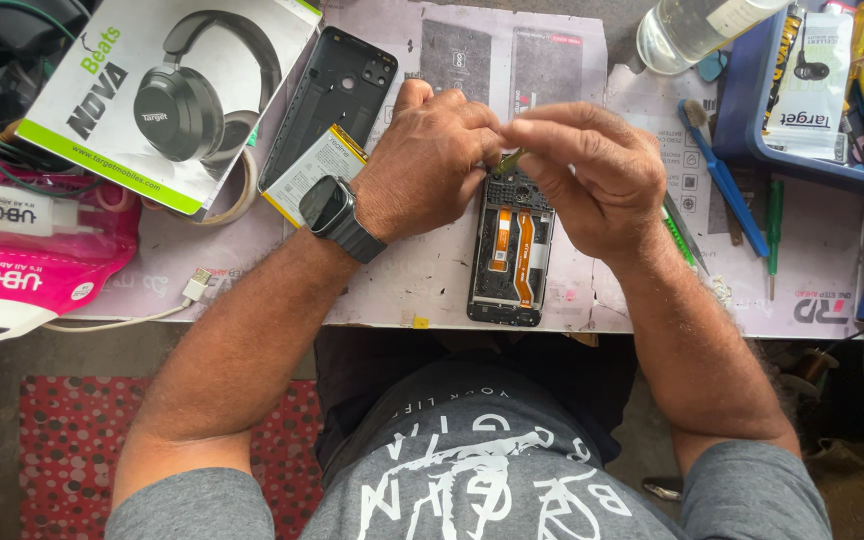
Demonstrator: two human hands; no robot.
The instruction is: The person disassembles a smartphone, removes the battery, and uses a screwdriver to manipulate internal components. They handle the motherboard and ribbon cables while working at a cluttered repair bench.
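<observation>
Centrally on the worktop [432,285] lies an opened smartphone [510,262], orange flex cables exposed. Left hand [427,160] and right hand [582,175] meet over its top end, fingers pinched shut on a small greenish part [510,160]. Back cover [337,90] and battery [314,172] lie to the left; blue brush [720,178] right.

Cluttered worktable [432,290] above red dotted floor mat [62,440].

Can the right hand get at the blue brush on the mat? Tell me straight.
Probably yes. The blue brush lies bare on the mat, just beside the right hand, with nothing on top of it. But that hand's fingers are pinched on a small part over the opened phone, so it must let go first.
</observation>
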